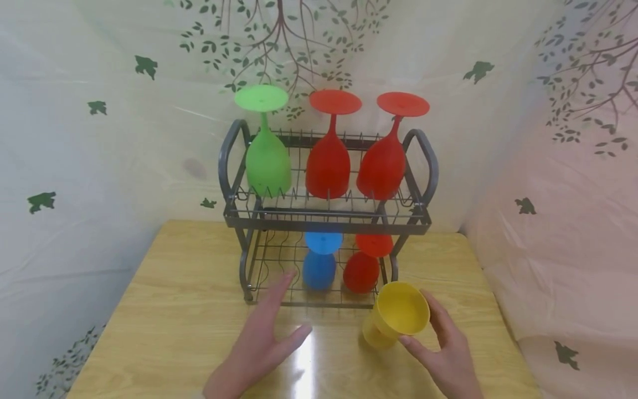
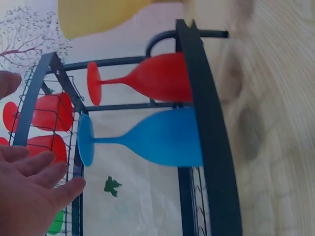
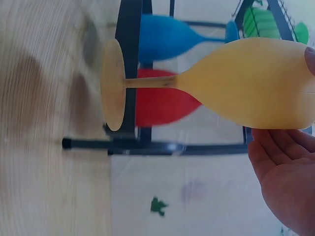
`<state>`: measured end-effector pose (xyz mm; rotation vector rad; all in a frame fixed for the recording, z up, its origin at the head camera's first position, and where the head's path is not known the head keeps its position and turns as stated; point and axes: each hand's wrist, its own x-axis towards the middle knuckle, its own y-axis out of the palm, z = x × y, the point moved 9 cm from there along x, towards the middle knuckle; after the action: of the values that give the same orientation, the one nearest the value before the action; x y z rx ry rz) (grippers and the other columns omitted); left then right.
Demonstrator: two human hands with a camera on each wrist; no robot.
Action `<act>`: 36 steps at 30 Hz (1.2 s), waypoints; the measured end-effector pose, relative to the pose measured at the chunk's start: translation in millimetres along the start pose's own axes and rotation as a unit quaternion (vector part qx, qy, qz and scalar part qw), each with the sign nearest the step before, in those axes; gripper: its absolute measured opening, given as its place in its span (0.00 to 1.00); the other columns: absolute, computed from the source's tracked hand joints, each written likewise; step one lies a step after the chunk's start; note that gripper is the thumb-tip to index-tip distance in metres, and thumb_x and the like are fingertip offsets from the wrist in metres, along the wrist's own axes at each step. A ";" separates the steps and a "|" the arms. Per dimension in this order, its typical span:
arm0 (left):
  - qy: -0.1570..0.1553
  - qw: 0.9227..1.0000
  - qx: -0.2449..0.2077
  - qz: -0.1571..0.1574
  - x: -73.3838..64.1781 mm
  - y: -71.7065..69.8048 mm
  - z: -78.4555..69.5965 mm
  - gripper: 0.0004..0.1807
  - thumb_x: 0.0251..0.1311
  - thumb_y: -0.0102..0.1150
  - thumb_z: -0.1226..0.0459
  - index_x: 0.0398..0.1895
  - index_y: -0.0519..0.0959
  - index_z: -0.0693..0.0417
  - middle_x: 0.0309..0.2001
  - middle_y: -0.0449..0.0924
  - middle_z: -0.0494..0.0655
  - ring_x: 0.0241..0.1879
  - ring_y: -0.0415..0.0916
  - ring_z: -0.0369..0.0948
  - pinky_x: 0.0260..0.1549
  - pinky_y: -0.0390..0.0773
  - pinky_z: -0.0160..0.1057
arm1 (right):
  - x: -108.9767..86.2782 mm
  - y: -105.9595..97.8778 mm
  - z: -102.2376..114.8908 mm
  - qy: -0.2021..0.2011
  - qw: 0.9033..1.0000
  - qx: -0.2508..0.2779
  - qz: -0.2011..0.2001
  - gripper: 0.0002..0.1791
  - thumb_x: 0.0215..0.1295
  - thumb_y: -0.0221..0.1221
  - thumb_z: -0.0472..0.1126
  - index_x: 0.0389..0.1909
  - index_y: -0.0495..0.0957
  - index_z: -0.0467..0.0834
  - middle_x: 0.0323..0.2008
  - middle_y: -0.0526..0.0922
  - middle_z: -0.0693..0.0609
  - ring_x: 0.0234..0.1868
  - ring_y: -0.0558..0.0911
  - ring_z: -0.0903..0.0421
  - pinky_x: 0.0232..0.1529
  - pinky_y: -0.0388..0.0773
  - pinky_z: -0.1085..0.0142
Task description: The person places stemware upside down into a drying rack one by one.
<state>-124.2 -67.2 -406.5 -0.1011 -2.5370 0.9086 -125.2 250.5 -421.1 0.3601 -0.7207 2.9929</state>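
Observation:
A yellow plastic wine glass (image 1: 402, 310) stands upright in my right hand (image 1: 448, 352), mouth up, at the front right of the dish rack (image 1: 326, 226). Thumb and fingers grip its bowl near the rim; its stem and round foot (image 3: 114, 86) show in the right wrist view. I cannot tell whether the foot touches the table. My left hand (image 1: 259, 343) holds nothing, thumb spread from the fingers, before the rack's lower tier. On that tier, a blue wine glass (image 1: 319, 271) and a red wine glass (image 1: 361, 272) sit upside down.
Along the upper tier, a green wine glass (image 1: 268, 163) and two red ones, left (image 1: 328, 166) and right (image 1: 382, 166), rest upside down. Beneath the rack is a wooden table (image 1: 184, 282). A leaf-patterned sheet (image 1: 124, 166) hangs behind and beside it.

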 end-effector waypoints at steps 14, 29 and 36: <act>-0.001 0.995 -0.026 0.101 16.3 15.4 -28.2 0.55 0.53 0.77 0.46 0.82 0.56 0.32 0.79 0.60 0.40 0.77 0.59 0.49 0.70 0.64 0.61 | 2.0 45.6 21.7 0.019 0.996 0.008 0.083 0.45 0.54 0.78 0.42 0.72 0.69 0.45 0.70 0.75 0.49 0.68 0.75 0.43 0.64 0.72 0.34; 0.025 0.983 -0.023 0.178 25.7 31.5 -22.8 0.52 0.50 0.76 0.41 0.78 0.66 0.45 0.77 0.65 0.43 0.74 0.65 0.47 0.66 0.72 0.59 | 6.5 75.7 37.2 -0.072 0.987 -0.022 0.143 0.47 0.55 0.77 0.52 0.75 0.68 0.53 0.71 0.74 0.57 0.67 0.77 0.48 0.59 0.79 0.42; 0.045 0.984 -0.018 0.171 26.2 28.0 -24.3 0.51 0.50 0.79 0.46 0.78 0.66 0.46 0.76 0.66 0.43 0.72 0.67 0.46 0.65 0.73 0.59 | 8.6 86.2 40.7 -0.058 0.984 -0.022 0.169 0.47 0.55 0.75 0.56 0.76 0.68 0.54 0.73 0.72 0.56 0.69 0.76 0.46 0.61 0.78 0.44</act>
<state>-139.5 -25.5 -397.2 -0.5909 -2.4926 0.9588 -133.0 155.1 -422.1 0.4539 -0.9459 3.2866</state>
